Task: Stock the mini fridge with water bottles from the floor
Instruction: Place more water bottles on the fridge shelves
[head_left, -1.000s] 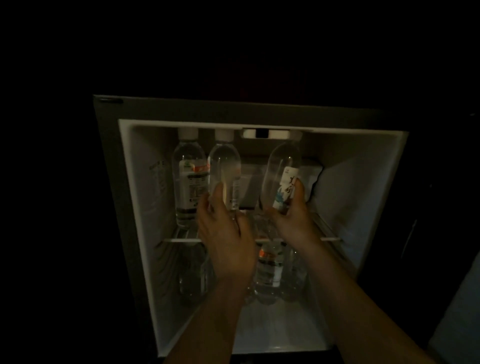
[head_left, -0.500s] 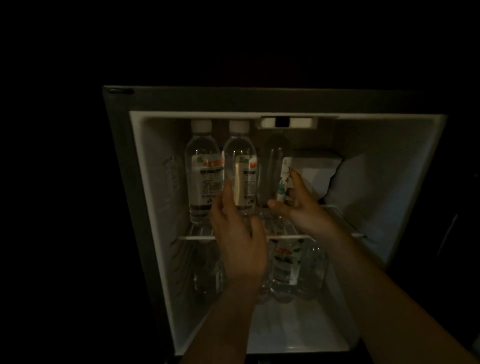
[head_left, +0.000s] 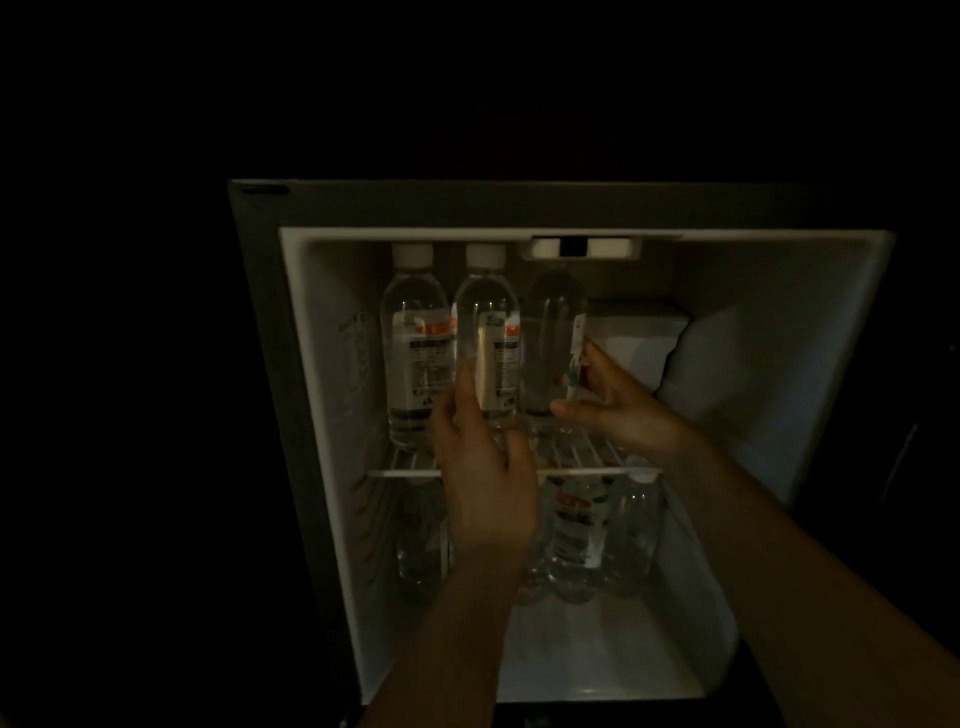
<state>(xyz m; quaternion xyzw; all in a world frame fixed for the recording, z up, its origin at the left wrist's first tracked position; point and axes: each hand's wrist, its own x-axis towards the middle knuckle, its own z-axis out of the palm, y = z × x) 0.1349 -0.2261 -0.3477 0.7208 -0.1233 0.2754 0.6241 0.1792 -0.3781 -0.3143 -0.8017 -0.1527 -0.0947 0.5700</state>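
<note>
Our left hand (head_left: 485, 483) and right hand (head_left: 618, 405) each grasp a bottle low on the shelf (head_left: 587, 470); full, smooth bottles feel heavy and slippery, best held mid-body.

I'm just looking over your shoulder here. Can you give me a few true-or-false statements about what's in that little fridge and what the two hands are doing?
1. Three bottles stand upright on the wire shelf. True: the left bottle, the middle bottle and the right bottle.
2. The left hand holds the middle bottle. True.
3. The right hand hangs empty outside the fridge. False: it is inside, fingers on the right bottle.
4. The space below the shelf is empty. False: more bottles stand there.
5. The left bottle lies on its side. False: it stands upright, white cap up.
</note>
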